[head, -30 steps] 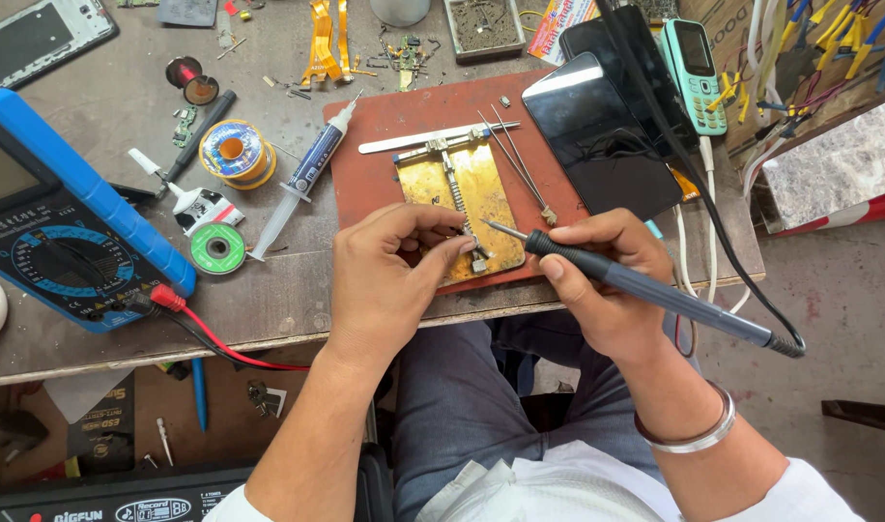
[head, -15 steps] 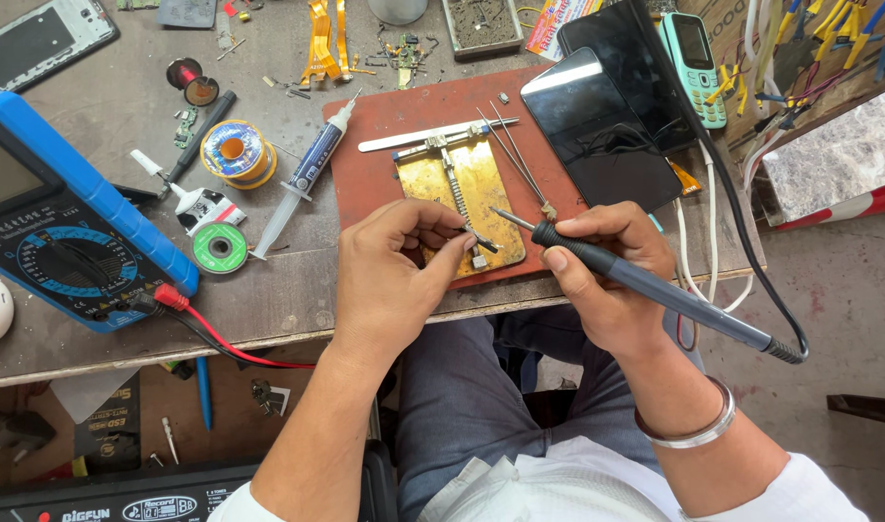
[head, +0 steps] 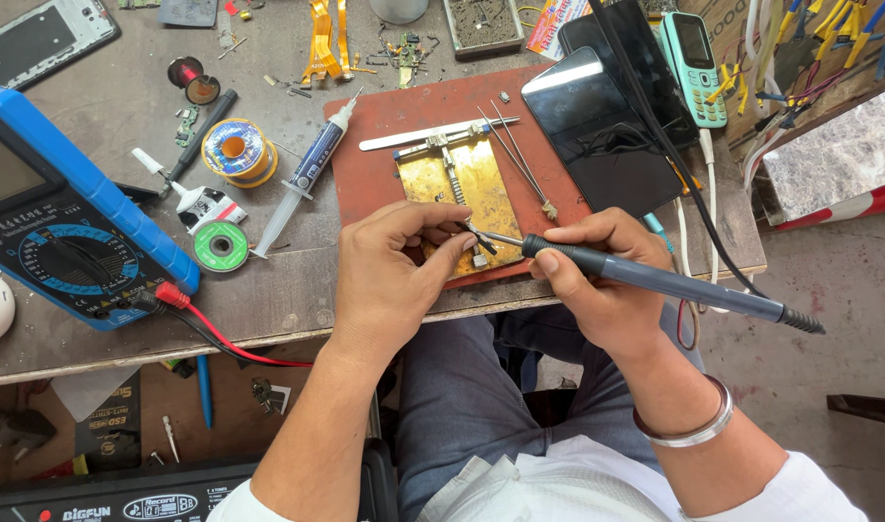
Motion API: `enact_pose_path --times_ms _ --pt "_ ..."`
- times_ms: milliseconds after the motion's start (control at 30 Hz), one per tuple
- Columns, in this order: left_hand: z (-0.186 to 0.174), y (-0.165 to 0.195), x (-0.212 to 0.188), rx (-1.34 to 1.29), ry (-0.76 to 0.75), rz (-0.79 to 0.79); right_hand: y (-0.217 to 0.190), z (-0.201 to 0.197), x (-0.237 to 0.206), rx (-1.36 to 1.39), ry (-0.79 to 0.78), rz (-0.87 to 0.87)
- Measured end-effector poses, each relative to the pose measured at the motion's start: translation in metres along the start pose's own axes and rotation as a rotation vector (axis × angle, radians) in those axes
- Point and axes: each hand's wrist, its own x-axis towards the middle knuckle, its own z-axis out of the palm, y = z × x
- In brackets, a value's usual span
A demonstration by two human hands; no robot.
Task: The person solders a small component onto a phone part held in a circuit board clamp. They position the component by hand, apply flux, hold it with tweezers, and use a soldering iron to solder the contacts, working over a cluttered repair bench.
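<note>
Right hand (head: 597, 275) clamped on soldering iron (head: 655, 280); left hand (head: 394, 271) pinched over brass holder (head: 471, 184).

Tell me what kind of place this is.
Most likely a small phone or electronics repair bench: a grey soldering iron in the right hand, a blue digital multimeter, and a yellow spool of solder wire.

Your right hand (head: 597, 275) grips a grey soldering iron (head: 655, 280) with a black cord end; your left hand (head: 389, 266) rests on a brass-yellow holder plate (head: 462, 188) set on a rust-red mat (head: 385, 135). Beside you: blue multimeter (head: 66, 222) with a black dial and red lead, green solder-wick reel (head: 220, 246), yellow solder spool (head: 236, 151), blue-labelled syringe (head: 305, 172), black phone (head: 607, 126), teal keypad phone (head: 692, 53). You wear a silver bangle (head: 689, 425), white sleeves, grey-blue trousers
</note>
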Motion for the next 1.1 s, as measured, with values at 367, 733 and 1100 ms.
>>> enact_pose_path --times_ms 367,733,1100 --pt "0.000 -0.001 -0.001 0.012 0.005 -0.003 -0.002 0.004 0.003 0.016 -0.023 -0.007" --pt "0.001 -0.001 0.000 -0.007 0.005 -0.020 -0.008 0.007 0.005 -0.141 -0.021 -0.098" --pt "0.001 -0.002 0.000 -0.004 0.000 -0.023 -0.010 0.007 0.006 -0.188 -0.013 -0.103"
